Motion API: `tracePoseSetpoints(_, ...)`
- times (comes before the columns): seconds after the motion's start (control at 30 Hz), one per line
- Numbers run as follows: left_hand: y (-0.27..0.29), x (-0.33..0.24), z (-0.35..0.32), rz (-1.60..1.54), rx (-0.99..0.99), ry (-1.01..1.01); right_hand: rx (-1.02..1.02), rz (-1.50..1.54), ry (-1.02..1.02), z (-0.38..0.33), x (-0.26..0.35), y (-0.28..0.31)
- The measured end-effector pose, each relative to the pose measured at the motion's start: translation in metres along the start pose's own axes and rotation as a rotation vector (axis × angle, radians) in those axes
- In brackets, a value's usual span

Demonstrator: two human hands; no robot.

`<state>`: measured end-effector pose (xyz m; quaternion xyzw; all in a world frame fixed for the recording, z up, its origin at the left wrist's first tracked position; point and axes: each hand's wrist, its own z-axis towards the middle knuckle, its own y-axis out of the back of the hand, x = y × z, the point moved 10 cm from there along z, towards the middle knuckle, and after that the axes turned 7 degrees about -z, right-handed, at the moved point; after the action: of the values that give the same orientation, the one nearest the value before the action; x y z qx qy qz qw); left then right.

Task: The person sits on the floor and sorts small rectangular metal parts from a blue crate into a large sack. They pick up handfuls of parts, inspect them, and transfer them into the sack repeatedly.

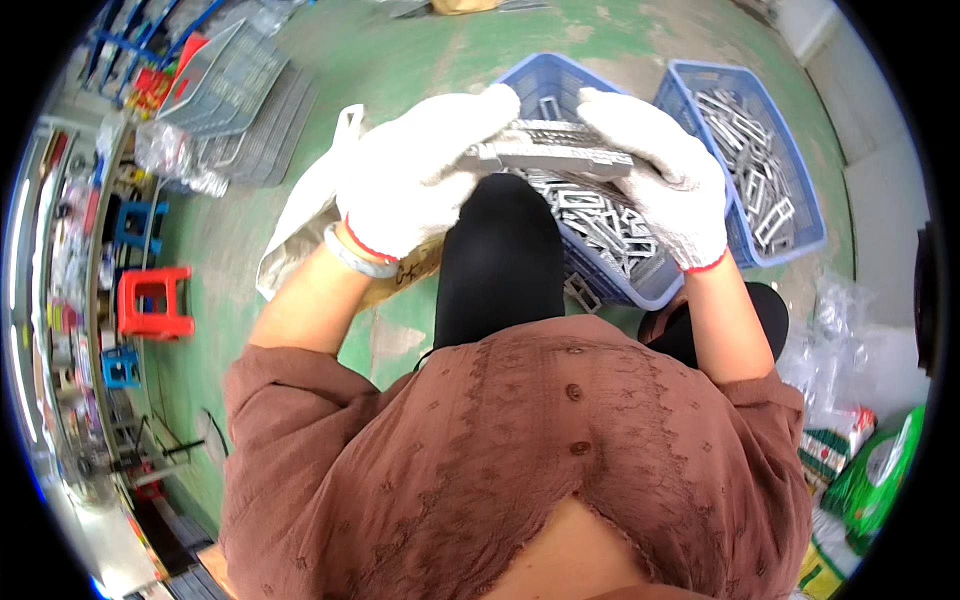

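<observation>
Both my hands wear white knitted gloves with red cuffs. Between them, above my knee, I hold a small bundle of grey metal frame pieces [555, 157], lying crosswise. My left hand [415, 170] is closed around the bundle's left end, thumb along the top. On the right end, my right hand [665, 170] is closed too. Just beyond and below sits a blue plastic crate [648, 292] with many loose rectangular metal frames [605, 225] inside. How many pieces are in the bundle I cannot tell, since the gloves cover its ends.
A second blue crate [815, 205] of metal frames stands to the right. Left of my knee lies a pale woven sack [300, 235]. Farther left are a red stool [155, 303], grey crates [225, 85] and cluttered shelves [95, 250]. Plastic bags [835, 340] lie at the right.
</observation>
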<state>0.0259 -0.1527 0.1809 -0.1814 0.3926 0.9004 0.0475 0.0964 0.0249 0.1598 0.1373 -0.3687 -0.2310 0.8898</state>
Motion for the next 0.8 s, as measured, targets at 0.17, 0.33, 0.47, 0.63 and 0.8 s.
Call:
tracePoseSetpoints(0.17,0.092,0.071,-0.068,-0.387,-0.279,0.683,-0.202,0.391,-0.626,-0.019,-0.044,0.0)
tracePoseSetpoints(0.33,0.174,0.113,-0.154,0.47,0.103,1.113,-0.246,0.494,-0.625,-0.016,-0.051,0.001)
tracePoseSetpoints(0.47,0.145,0.128,-0.191,0.549,0.427,1.248,-0.239,0.599,-0.697,-0.019,-0.057,-0.014)
tracePoseSetpoints(0.63,0.111,0.124,-0.136,0.538,0.217,0.909,-0.168,0.713,-0.678,-0.015,-0.05,-0.023)
tracePoseSetpoints(0.8,0.014,0.049,-0.033,-0.46,0.046,0.999,-0.212,0.729,-0.603,-0.014,-0.043,-0.02)
